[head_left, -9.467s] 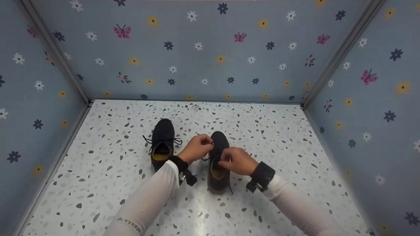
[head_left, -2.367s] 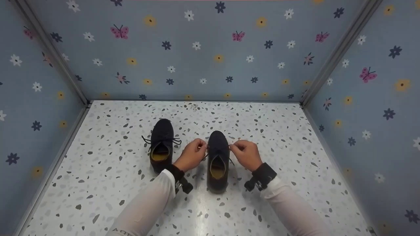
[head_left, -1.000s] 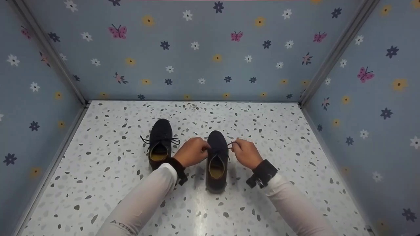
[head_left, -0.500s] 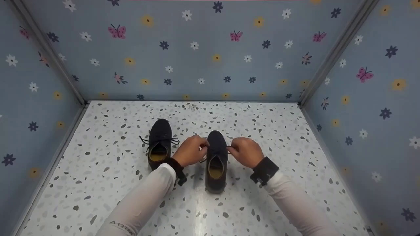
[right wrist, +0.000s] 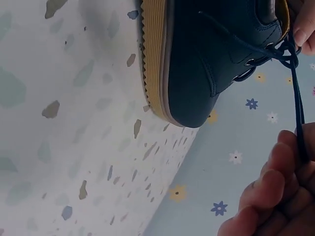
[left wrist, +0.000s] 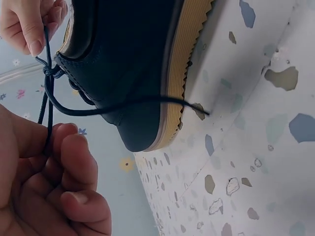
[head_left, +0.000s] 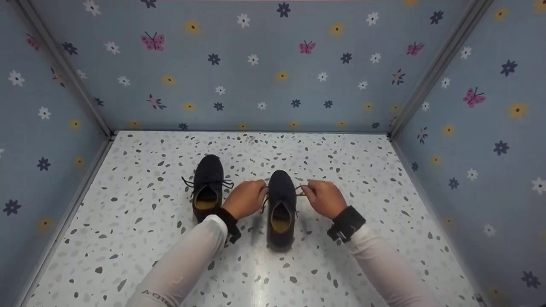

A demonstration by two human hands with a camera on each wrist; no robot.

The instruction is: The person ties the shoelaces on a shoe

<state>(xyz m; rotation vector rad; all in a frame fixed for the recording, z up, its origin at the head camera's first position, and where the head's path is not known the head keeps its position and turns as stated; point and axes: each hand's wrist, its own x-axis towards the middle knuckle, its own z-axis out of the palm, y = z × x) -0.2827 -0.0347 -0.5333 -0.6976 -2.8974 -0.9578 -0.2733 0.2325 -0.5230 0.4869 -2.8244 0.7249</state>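
Note:
The dark navy shoe [head_left: 281, 185] with a ridged tan sole stands upright on the floor, toe pointing away. At its left side my left hand [head_left: 245, 199] pinches a loop of the shoelace [left wrist: 142, 100] between thumb and fingers. My right hand [head_left: 327, 199], on the other side, pinches the opposite loop, and both loops are drawn out sideways. A knot [left wrist: 49, 72] sits between them over the tongue. One loose lace end hangs down each side of the shoe. A matching shoe [head_left: 209, 170], its laces in a bow, stands to the left.
The shoes stand on a pale speckled floor [head_left: 337, 273]. Flower-and-butterfly panels rise at the back [head_left: 264, 64], left and right, with grey corner strips between them. Each wrist wears a black strap with a camera.
About nine seconds ago both hands were over the shoe's laces. They have since moved out to its two sides. In the last half second they draw slightly apart, stretching the loops.

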